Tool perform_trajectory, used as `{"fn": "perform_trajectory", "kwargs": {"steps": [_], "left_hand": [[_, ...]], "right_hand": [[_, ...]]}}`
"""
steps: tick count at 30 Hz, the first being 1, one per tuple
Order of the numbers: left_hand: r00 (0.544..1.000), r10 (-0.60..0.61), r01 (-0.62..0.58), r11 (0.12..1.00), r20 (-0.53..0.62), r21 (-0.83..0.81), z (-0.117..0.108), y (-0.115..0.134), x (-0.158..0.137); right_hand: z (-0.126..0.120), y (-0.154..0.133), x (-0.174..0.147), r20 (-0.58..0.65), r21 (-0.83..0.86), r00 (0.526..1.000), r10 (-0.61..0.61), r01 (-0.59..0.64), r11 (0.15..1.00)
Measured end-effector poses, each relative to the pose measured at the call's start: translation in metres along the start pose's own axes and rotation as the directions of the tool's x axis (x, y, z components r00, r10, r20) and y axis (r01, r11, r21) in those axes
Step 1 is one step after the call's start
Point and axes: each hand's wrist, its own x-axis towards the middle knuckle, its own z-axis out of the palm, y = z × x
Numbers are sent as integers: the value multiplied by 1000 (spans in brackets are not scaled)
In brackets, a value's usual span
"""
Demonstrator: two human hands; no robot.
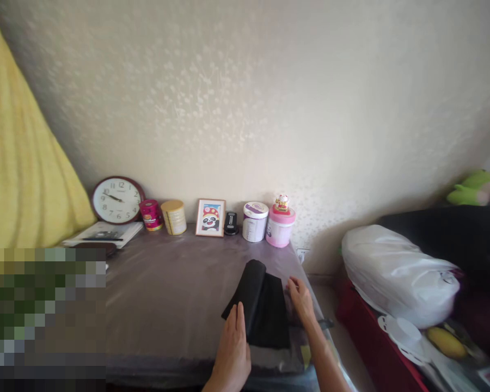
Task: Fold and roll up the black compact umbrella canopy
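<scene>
A black folded item (265, 307), which looks like cloth, lies on the grey-covered table. Its left part is folded over into a rounded ridge, and its right part lies flat. My left hand (233, 343) rests against the near left side of the fold, fingers stretched out and held together. Just beyond the item's right edge is my right hand (300, 296), with its fingers loosely bent. I see nothing between those fingers, and a small gap seems to separate them from the black item.
Along the wall on the table (167, 305) stand a clock (119, 201), a pink can (150, 215), a yellow can (173, 218), a panda picture frame (210, 218), a white tub (255, 223) and a pink tub (280, 227). A white plastic bag (396, 272) lies to the right.
</scene>
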Motion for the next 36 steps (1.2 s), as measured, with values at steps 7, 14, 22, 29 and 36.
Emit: {"fn": "perform_trajectory", "kwargs": {"steps": [7,14,22,29,36], "left_hand": [[1000,-10,10,1000,9,-4,-4,2,2],[999,-18,18,1000,37,-1,-9,3,2],[998,-28,30,999,47,-39,-14,3,1],[997,-46,46,999,64,-2,-13,4,-1],[994,-78,79,997,72,-15,-13,5,2]], "right_hand": [[-7,-18,-35,256,27,952,166,-179,984],[-8,-11,-41,56,-332,998,-13,31,943],[2,-12,-49,144,-274,989,-30,69,959],[18,-27,-49,125,-112,989,-81,95,989],[50,-71,-49,217,59,968,-124,114,992]]}}
